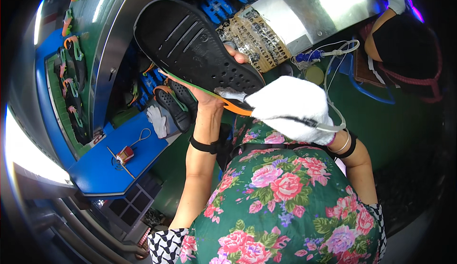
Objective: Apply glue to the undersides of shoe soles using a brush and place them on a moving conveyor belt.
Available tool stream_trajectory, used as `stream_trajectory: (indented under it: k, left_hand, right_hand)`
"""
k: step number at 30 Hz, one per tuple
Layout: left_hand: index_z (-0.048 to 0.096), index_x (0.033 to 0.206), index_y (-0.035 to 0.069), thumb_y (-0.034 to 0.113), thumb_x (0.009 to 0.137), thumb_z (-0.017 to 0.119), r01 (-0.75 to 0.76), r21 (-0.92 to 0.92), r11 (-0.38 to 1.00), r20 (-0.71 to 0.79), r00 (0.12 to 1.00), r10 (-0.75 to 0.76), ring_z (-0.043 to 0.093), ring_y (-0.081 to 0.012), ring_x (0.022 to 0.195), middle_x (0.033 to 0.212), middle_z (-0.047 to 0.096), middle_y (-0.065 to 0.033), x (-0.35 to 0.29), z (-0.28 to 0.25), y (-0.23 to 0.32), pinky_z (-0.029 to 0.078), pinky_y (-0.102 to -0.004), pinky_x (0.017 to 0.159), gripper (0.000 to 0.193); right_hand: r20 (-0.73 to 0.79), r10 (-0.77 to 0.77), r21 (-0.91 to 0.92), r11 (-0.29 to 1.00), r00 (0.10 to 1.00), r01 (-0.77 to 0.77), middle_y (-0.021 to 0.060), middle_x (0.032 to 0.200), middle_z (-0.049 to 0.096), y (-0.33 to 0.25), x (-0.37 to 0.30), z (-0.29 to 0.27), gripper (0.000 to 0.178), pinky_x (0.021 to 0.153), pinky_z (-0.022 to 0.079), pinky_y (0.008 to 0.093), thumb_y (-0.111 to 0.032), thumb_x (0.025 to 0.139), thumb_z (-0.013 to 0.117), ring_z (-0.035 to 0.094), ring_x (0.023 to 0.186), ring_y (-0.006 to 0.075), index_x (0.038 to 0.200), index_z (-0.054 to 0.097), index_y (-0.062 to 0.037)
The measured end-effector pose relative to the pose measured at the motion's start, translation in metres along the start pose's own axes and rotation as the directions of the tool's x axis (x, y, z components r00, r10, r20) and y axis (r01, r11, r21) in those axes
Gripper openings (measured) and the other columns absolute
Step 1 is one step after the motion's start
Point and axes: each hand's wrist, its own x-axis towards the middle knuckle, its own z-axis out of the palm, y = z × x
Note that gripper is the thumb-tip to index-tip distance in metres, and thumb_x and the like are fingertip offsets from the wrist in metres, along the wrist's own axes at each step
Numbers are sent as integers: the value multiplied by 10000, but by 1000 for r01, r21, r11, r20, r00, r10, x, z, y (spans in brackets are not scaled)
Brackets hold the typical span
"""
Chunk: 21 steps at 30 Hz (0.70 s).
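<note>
Much of the right hand (290,109) is lost inside a bulky white fabric glove, so I cannot tell how its grip is set; a silvery, plastic-looking tip (231,94) pokes out against the sole, and I can't make out what it belongs to. A pale hose (336,87) arches near the glove. The left palm is partly covered by the work, and the person at far right (404,40) is dark and cut off by the rim.

To the left is a blue desk (100,173) with a limp white glove (158,122) and a small red object with a wire loop (125,154). More black-and-orange footwear (172,106) sits just beyond it. Farther left, a green belt (52,83) carries similar pieces; on the far side a shiny metal panel (309,11) meets tape-wrapped brown cardboard (257,37). The floor (366,130) is green.

The large black shoe sole (183,40), edged in orange and green, is raised in front of the wearer's floral apron (285,187), toe end far left. It has long grooves and round holes. The bare left hand (208,95) has its grip closed around it.
</note>
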Motion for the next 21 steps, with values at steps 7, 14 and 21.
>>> stream_trajectory:
  k: [7, 14, 21]
  left_hand:
    - [577, 1192, -27, 872, 763, 532, -22, 59, 998, -15, 1000, 22, 604, -288, 939, 1009, 610, -154, 3, 5, 0, 478, -449, 918, 997]
    - [582, 1177, -14, 821, 848, 473, -44, 154, 987, 24, 999, 40, 604, -281, 921, 1015, 607, -151, 5, 6, 2, 479, -454, 908, 905]
    - [584, 1183, -7, 776, 858, 527, -10, 129, 992, 43, 999, 5, 621, -288, 947, 1036, 617, -151, 7, 12, 4, 490, -459, 893, 850]
  right_hand:
    - [-65, 152, 157, 978, 986, -140, 154, 926, 758, 9, -5, -4, 144, 728, 569, 343, 17, 719, 804, 736, 829, 257, 849, 757, -26]
    - [15, 79, 60, 995, 997, -80, 109, 952, 765, 5, -6, -6, 175, 767, 578, 343, 1, 750, 786, 733, 854, 242, 919, 770, -39]
    - [-26, 113, 89, 990, 993, -110, 105, 937, 764, 12, -11, -11, 166, 737, 574, 338, -14, 743, 797, 728, 823, 244, 903, 767, -43]
